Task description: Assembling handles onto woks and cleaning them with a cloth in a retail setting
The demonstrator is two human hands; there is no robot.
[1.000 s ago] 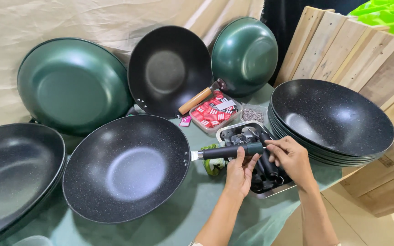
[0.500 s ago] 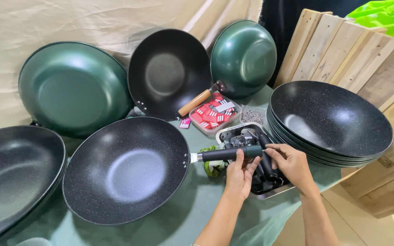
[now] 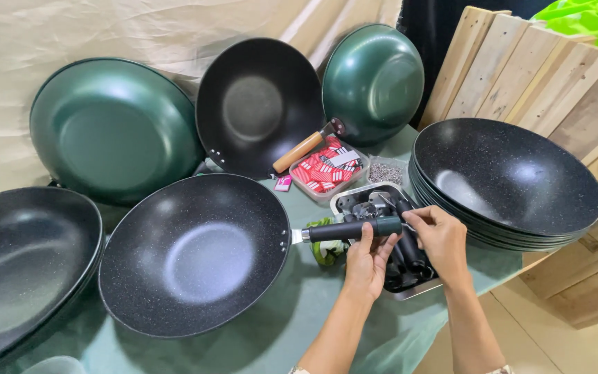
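Left grip (image 3: 367, 257) is closed from below around the dark handle (image 3: 353, 229) of the black speckled wok (image 3: 195, 253), fingers curled over it near the free end. Right grip (image 3: 439, 235) sits at the handle's end, fingertips pinched together on a small item there; too small to tell what it is. Wok bowl lies flat on the green-covered desk (image 3: 292, 325), left of both grips, with the handle pointing right toward them. Directly under and behind the grips: a metal tray (image 3: 354, 197) of dark handles. Beyond it, a clear box of red packets (image 3: 327, 170). Right of the right grip: a stack of black woks (image 3: 506, 180). Far left: another black wok (image 3: 25, 263).
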